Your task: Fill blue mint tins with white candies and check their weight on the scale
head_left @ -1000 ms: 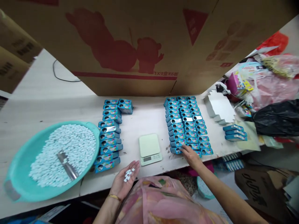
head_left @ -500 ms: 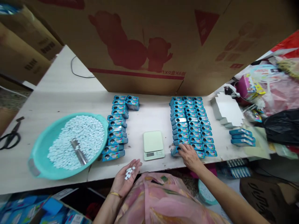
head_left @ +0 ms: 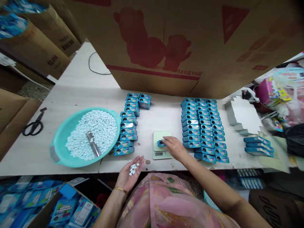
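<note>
Palm up at the table's front edge, my left hand (head_left: 127, 177) carries several white tablets (head_left: 133, 169) in its hollow, fingers stretched out. My right hand (head_left: 175, 148) grips a small blue box (head_left: 161, 143) over the pale green kitchen scale (head_left: 155, 136); I cannot tell whether the box rests on the plate. Left of the scale stand blue boxes (head_left: 128, 136) with round dark openings on top. More such boxes (head_left: 206, 133) form rows on the right. A turquoise basin (head_left: 55, 148) full of white tablets holds a metal scoop (head_left: 93, 145).
A large cardboard carton (head_left: 152, 80) stands across the back of the table. Scissors (head_left: 35, 126) lie at the left. White cut card (head_left: 244, 115) and a few flat-lying blue boxes (head_left: 258, 146) are at the right. Below the front edge is a carton of blue packs (head_left: 71, 209).
My right hand has taken the nearest box from the right-hand rows and brought it left to the scale. My left hand still carries the tablets. The view has shifted.
</note>
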`<state>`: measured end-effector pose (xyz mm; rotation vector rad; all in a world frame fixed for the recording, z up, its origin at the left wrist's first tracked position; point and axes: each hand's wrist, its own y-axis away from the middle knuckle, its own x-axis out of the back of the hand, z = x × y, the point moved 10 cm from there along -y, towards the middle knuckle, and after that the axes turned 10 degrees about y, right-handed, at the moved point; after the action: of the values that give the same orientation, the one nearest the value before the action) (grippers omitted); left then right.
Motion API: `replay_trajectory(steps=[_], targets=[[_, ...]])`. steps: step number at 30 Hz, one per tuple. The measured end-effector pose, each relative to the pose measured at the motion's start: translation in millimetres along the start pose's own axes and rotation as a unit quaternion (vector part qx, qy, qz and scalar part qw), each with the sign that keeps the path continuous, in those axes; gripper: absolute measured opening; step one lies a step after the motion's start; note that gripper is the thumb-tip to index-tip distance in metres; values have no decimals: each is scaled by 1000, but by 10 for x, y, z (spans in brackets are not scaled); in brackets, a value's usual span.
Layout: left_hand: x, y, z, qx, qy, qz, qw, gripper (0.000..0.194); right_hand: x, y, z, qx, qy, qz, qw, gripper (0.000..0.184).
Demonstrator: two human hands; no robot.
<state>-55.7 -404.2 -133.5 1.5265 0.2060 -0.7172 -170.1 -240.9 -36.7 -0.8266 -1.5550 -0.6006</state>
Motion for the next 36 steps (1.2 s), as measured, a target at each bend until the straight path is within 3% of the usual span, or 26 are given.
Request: replay_trajectory(steps=[4, 8, 14, 36], targets=[[51, -26, 85, -6, 13, -2, 1000, 26, 32, 344, 580, -160, -120, 49, 979, 39], [6, -49, 121, -7, 12, -12, 1000, 26, -231, 567, 828, -232, -234, 26, 944, 47], [-61, -54, 130, -17, -6, -17, 1000, 26, -507, 570, 818, -236, -286, 23, 928, 56], [-126, -191, -21, 0, 2, -5, 1000, 24, -810, 397, 759, -254, -342, -20, 905, 55]])
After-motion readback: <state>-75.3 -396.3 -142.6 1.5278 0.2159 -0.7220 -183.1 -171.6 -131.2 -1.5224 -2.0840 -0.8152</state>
